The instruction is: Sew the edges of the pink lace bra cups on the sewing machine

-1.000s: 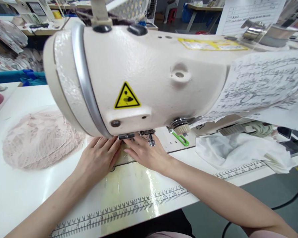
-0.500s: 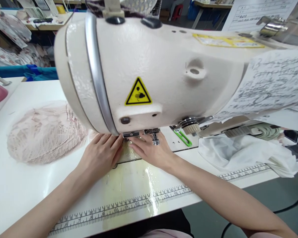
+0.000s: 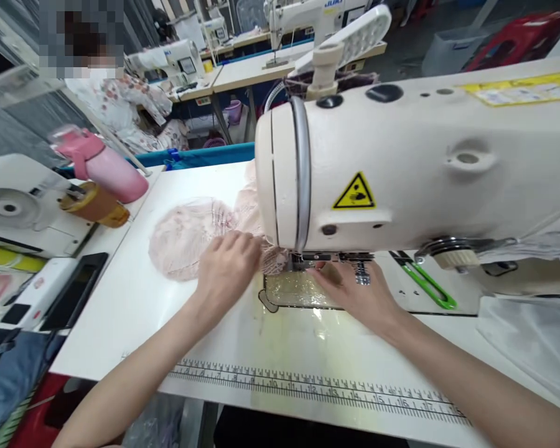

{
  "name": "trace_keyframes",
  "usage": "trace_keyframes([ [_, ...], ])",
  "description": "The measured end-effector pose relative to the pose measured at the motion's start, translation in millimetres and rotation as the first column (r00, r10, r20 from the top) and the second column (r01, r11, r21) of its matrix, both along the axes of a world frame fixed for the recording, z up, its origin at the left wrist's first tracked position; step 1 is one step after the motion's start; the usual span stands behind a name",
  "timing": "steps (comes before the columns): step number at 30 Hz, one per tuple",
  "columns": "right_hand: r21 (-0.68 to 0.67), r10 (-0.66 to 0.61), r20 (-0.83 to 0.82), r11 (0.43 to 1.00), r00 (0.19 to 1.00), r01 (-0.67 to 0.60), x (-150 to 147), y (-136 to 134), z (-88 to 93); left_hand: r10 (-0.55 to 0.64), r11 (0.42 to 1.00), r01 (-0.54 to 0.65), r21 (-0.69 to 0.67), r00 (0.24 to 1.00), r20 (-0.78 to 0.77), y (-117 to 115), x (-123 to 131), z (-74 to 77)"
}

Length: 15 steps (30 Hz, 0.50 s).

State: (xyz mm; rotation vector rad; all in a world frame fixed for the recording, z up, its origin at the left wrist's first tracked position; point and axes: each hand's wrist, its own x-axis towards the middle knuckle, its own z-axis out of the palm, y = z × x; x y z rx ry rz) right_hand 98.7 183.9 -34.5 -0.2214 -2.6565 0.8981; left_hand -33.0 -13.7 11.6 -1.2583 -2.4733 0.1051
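A pale pink, gathered sheer fabric (image 3: 182, 239) lies on the white table and runs to the foot of the sewing machine (image 3: 401, 162). My left hand (image 3: 226, 274) is closed on the fabric left of the needle area, knuckles up. My right hand (image 3: 361, 289) reaches under the machine's arm from the right, thumb and forefinger drawn close together beside the presser foot (image 3: 301, 262). Metal parts hide its other fingers, and I cannot make out what they hold. Green thread snips (image 3: 424, 280) lie right of this hand on the machine bed.
A ruler strip (image 3: 280, 382) runs along the table's front edge. At left stand a pink bottle (image 3: 107, 168), a brown cup (image 3: 100, 208) and a dark phone (image 3: 74, 289). White cloth (image 3: 527, 336) lies at right. Another person (image 3: 116, 106) sits at the back left.
The view has swung left, showing more of the left side. My left hand has moved away from the needle and curled on the pink fabric. My right hand stays near the presser foot.
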Motion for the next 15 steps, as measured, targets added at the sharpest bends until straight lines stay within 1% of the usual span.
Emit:
trace_keyframes([
  [2,0.013,0.012,-0.016,1.000,1.000,-0.012,1,0,1.8,0.161,0.987,-0.161,-0.013,0.987,-0.012,-14,-13,13.1],
  [4,0.058,0.017,-0.031,0.998,0.999,-0.016,1,1,0.9,0.271,0.962,-0.271,-0.015,0.962,-0.017,-28,-27,21.2],
  [5,0.091,0.018,-0.031,0.996,0.999,-0.016,0,2,-0.6,0.309,0.951,-0.309,-0.015,0.951,-0.010,-34,-33,22.6],
  [8,0.239,0.021,-0.014,0.971,1.000,-0.017,-3,5,-9.1,0.359,0.933,-0.359,-0.005,0.933,0.031,-42,-45,19.1],
  [11,0.411,0.055,-0.056,0.911,0.997,-0.027,-6,8,-18.5,0.376,0.924,-0.380,0.044,0.923,0.078,-41,-49,12.6],
  [13,0.468,0.073,-0.127,0.884,0.989,-0.005,-7,8,-21.7,0.385,0.912,-0.397,0.102,0.915,0.119,-41,-49,11.1],
  [15,0.465,0.066,-0.196,0.885,0.978,0.033,-8,7,-20.9,0.388,0.892,-0.415,0.179,0.906,0.169,-43,-50,12.1],
])
